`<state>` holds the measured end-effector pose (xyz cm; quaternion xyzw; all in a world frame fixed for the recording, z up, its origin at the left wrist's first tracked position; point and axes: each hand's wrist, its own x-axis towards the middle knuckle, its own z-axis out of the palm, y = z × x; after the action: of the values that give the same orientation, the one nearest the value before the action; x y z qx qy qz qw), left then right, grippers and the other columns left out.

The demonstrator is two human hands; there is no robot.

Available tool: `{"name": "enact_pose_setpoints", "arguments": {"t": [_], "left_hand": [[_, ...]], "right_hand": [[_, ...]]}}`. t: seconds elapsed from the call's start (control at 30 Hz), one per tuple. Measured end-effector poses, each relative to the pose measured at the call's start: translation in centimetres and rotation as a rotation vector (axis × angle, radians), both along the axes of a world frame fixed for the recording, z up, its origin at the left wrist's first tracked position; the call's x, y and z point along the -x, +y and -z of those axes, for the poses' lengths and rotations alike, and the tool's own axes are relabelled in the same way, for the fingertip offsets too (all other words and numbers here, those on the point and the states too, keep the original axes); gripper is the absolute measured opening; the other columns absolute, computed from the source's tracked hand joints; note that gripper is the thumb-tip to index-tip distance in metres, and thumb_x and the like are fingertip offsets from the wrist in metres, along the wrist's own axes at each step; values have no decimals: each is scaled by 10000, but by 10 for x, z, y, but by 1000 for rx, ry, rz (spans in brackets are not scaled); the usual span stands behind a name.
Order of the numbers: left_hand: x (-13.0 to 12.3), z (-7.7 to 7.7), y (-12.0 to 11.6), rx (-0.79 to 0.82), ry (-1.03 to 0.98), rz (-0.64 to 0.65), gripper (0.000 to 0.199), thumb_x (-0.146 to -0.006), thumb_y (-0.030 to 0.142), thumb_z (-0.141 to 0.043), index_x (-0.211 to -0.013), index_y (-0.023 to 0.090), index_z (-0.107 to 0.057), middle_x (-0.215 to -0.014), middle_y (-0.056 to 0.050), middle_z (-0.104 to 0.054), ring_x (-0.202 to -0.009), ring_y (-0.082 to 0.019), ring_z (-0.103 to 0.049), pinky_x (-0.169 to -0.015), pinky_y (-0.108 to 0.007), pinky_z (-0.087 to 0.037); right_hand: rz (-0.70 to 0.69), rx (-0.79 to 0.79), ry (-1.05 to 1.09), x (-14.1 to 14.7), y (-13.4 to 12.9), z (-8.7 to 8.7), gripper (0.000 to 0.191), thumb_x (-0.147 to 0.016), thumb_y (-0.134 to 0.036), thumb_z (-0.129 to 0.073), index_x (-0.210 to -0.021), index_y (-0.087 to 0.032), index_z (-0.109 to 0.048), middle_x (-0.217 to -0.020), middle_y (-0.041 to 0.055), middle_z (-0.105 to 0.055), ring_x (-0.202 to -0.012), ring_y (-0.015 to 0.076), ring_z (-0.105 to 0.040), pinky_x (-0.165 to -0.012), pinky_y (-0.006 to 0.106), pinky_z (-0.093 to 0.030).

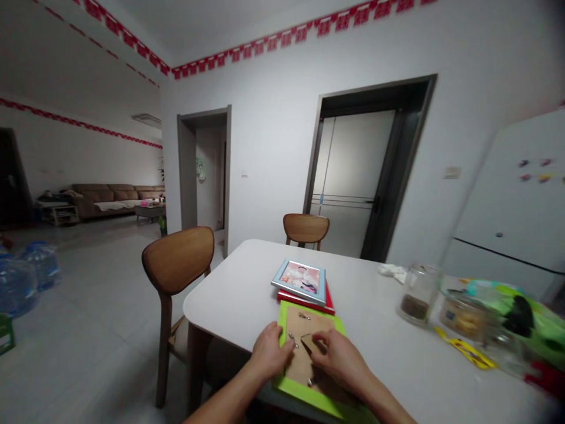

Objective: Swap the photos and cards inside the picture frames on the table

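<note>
Our left hand (271,353) grips the green frame (309,398) at left, likely steadying it; our right hand (341,357) pinches the brown flap (308,343).

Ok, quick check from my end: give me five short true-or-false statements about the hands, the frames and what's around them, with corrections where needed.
1. The left hand is on the green frame. True.

2. The right hand is at the brown flap on that frame's back. True.

3. The blue frame lies underneath the red frame. False: the blue frame lies on top of the red frame.

4. The tall glass jar stands to the left of both hands. False: the tall glass jar stands to their right, on the table.

5. A wooden chair stands by the table's left side. True.
</note>
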<state>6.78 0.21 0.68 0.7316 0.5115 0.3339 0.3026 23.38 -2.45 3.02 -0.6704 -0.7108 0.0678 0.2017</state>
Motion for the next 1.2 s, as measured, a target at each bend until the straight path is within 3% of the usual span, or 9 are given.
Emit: {"name": "enact_pose_setpoints", "arguments": {"t": [0.13, 0.33, 0.47, 0.63, 0.8, 0.9, 1.03, 1.1, 1.2], "left_hand": [[-5, -6, 4, 36, -141, -27, 278, -693, 300, -515, -913, 141, -574, -1092, -98, -537, -1040, -239, -454, -891, -302, -322], [7, -14, 10, 117, -366, -11, 224, -710, 255, -484, -897, 146, -539, -882, -55, -638, -802, -184, -581, -679, -239, -437], [51, -15, 22, 197, -438, -33, 242, -715, 301, -483, -857, 114, -540, -794, -57, -654, -710, -183, -603, -603, -242, -453], [106, -11, 36, 273, -396, -98, 229, -731, 281, -457, -847, 103, -543, -707, -42, -654, -646, -180, -612, -569, -249, -456], [124, -6, 48, 273, -201, -214, 165, -698, 204, -486, -805, 100, -554, -624, -32, -634, -615, -198, -608, -542, -253, -442], [128, -10, 52, 192, -59, -306, 288, -643, 172, -548, -916, 83, -537, -694, -61, -637, -742, -245, -598, -652, -303, -431], [114, -24, 38, 23, 57, -341, 446, -649, 140, -531, -1080, 51, -458, -1050, -160, -547, -1051, -279, -449, -887, -362, -302], [89, -31, 19, -39, 74, -283, 432, -675, 151, -509, -1094, 62, -457, -1134, -150, -495, -1103, -241, -404, -935, -325, -260], [33, -40, -23, -114, 62, -93, 451, -674, 214, -556, -1114, 178, -463, -1172, -41, -487, -1108, -164, -398, -955, -243, -261]], "right_hand": [[23, -65, -2, 8, -5, -23, 213, -637, -262, -467, -745, -202, -641, -790, 56, -628, -732, 170, -557, -627, 227, -372], [-49, -196, 163, 35, -6, -43, 275, -674, -328, -485, -866, -194, -629, -883, 61, -621, -839, 181, -543, -753, 263, -382], [-19, -158, 242, 19, -7, -29, 418, -713, -423, -446, -1007, -154, -574, -972, 89, -598, -865, 192, -549, -759, 279, -396], [256, 0, -2, -33, -15, 6, 502, -714, -383, -428, -1116, -89, -492, -975, 143, -579, -867, 221, -559, -756, 299, -390], [290, 106, -36, -49, -16, 20, 529, -673, -249, -415, -1178, -91, -417, -997, 145, -595, -879, 217, -562, -738, 290, -393], [327, 99, 28, -54, -13, 21, 546, -622, -221, -431, -1144, -60, -443, -986, 162, -604, -879, 237, -566, -738, 303, -398], [332, 185, 436, -64, -22, 19, 472, -595, -242, -427, -1011, -38, -514, -881, 154, -634, -762, 222, -598, -659, 292, -433], [286, 269, 747, -65, -31, 14, 340, -606, -259, -406, -850, -79, -561, -745, 117, -650, -643, 202, -603, -577, 282, -443], [247, 351, 1109, -55, -44, -2, 258, -630, -330, -400, -677, -130, -556, -581, 89, -624, -557, 207, -591, -515, 299, -448]]}}
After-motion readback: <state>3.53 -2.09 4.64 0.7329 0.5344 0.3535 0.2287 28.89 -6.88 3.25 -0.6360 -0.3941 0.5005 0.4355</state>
